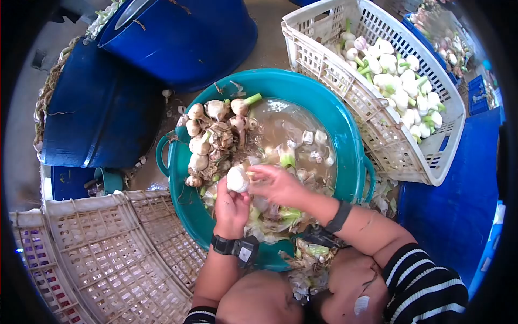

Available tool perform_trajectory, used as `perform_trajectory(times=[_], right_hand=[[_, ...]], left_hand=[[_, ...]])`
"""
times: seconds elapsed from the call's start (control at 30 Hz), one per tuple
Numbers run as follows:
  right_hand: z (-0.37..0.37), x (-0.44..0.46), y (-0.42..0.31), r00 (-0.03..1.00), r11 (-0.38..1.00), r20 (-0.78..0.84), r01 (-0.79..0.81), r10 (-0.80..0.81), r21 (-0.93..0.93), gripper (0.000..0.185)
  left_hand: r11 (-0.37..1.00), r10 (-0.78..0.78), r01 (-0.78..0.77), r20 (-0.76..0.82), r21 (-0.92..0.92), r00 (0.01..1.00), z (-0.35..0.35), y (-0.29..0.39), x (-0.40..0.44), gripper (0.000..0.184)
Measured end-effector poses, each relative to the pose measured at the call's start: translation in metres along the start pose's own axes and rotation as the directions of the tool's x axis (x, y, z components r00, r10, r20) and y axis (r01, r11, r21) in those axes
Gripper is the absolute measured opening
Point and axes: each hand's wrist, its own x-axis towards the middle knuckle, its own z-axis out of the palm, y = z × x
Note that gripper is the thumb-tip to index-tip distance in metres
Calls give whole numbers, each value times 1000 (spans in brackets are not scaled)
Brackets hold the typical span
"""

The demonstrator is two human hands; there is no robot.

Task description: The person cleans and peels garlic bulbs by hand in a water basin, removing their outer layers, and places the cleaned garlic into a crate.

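My left hand (232, 208) is closed around a white peeled garlic bulb (237, 179), holding it up over the round teal tub (186, 208). My right hand (278, 185) is just beside the bulb, its fingers stretched toward it and slightly apart; whether they touch it I cannot tell. Below both hands, the tub holds murky water (275, 121) with floating skins and pieces of green stem (287, 159). Unpeeled garlic bulbs (198, 162) with brown skins and roots are heaped along the tub's left side.
At the upper right a white plastic crate (372, 127) holds many peeled garlic bulbs (399, 89). Large blue barrels (183, 43) stand at the upper left. A whitish slatted crate (97, 237) lies at the lower left. Garlic scraps (310, 267) rest near my legs.
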Motion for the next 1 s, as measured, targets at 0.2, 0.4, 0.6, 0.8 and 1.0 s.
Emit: perform_trajectory(times=[0.2, 0.4, 0.6, 0.8, 1.0], right_hand=[[-17, 35, 95, 962, 553, 257, 264, -92, -790, 42], [26, -40, 52, 724, -22, 341, 440, 599, -897, 46], [-4, -18, 61, 770, 663, 411, -20, 488, -748, 36], [-4, -1, 57, 959, 809, -65, 196, -277, -554, 35], [-18, -6, -26, 949, 721, -90, 165, -301, -673, 27]], left_hand=[[741, 288, -662, 839, 111, 463, 88, 13, -49, 57], [-489, 94, -422, 527, 763, 844, 8, -10, 42, 67], [-508, 79, -35, 87, 861, 993, -41, -48, 64, 55], [543, 384, -597, 458, 591, 802, 4, -32, 5, 65], [724, 287, -477, 411, 498, 865, 23, 9, -26, 61]])
